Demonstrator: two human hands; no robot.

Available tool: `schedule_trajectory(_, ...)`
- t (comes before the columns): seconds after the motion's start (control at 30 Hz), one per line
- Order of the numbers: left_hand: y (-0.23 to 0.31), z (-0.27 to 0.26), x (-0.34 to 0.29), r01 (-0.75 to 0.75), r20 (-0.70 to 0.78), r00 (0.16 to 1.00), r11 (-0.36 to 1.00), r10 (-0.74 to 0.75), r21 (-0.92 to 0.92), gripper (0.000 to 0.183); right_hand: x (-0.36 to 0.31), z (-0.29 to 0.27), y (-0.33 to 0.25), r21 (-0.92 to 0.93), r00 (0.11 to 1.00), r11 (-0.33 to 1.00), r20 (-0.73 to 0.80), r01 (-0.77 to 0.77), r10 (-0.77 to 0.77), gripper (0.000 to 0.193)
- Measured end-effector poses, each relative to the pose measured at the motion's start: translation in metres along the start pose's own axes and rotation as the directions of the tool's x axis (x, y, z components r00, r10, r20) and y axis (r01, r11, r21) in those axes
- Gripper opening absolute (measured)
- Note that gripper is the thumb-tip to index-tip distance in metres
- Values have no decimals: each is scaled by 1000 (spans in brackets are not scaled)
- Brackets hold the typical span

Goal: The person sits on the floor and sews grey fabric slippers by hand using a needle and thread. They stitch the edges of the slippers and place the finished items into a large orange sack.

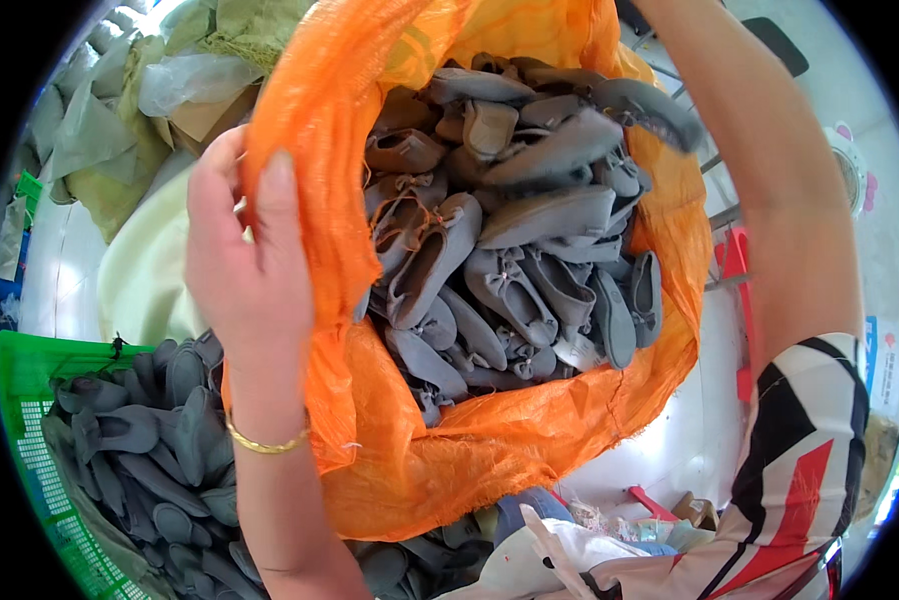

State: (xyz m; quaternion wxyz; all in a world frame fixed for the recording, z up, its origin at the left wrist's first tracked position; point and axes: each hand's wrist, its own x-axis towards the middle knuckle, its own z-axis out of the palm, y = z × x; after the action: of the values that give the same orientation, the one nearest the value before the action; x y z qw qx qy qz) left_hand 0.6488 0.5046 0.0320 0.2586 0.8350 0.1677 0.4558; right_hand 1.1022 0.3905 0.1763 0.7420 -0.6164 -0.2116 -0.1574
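Beside a green crate point(29, 400), the left hand point(249, 260) grips an orange sack point(489, 440) (grey shoes point(509, 240) inside); right hand unseen.

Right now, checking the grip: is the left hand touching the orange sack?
Touching. The head view shows the left hand with its fingers curled over the orange sack's rim.

Head camera, looking steeply down, close above sack point(489, 440)

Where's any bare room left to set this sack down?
Little. Pale floor shows lower right, between the orange sack and the red bar. The green crate is heaped with grey shoes; green sacks crowd the upper left.
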Motion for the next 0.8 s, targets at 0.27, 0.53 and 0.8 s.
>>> schedule_trajectory(0.27, -19, -56, -244, -312, 805, 587, 942, 89, 123, 42, -228, -81, 74, -475, 655, 590, 745, 653, -125, 12)
schedule_trajectory(0.53, -69, -96, -382, -346, 994, -37, 934, -103, 84, 60, -584, -162, 80, 104, -6, 909, 994, 404, -111, 62)
schedule_trajectory(0.8, -169, -89, -274, -798, 985, 131, 577, -117, 174, 67, -644, -112, 164, 285, -177, 815, 958, 505, -225, 53)
